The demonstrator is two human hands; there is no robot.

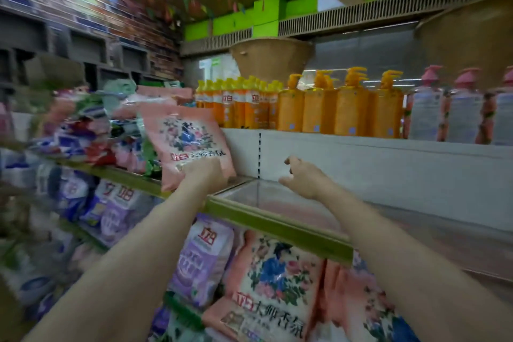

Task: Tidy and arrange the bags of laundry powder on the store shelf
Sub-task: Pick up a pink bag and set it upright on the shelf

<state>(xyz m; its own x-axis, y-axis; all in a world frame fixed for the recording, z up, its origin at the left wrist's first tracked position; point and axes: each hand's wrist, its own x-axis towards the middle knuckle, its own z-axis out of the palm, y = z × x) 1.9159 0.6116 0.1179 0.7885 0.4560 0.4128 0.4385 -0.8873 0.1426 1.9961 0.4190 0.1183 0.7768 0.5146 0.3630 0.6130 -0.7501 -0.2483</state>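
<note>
My left hand (204, 173) grips the bottom edge of a pink floral bag of laundry powder (187, 141) and holds it upright above the middle shelf (277, 223), by its green front rail. To its right, my right hand (301, 176) hovers over the bare shelf section with fingers loosely curled, holding nothing. A heap of mixed laundry bags (105, 130) lies on the same shelf to the left, blurred. On the shelf below stand a purple bag (202, 261) and another pink floral bag (274, 283).
Orange pump bottles (338, 108) and pink-capped bottles (460, 111) line the top shelf. A perforated upright (259, 155) divides the white back panel. More purple and blue bags (91, 200) fill the lower left shelves. Bunting hangs from the ceiling.
</note>
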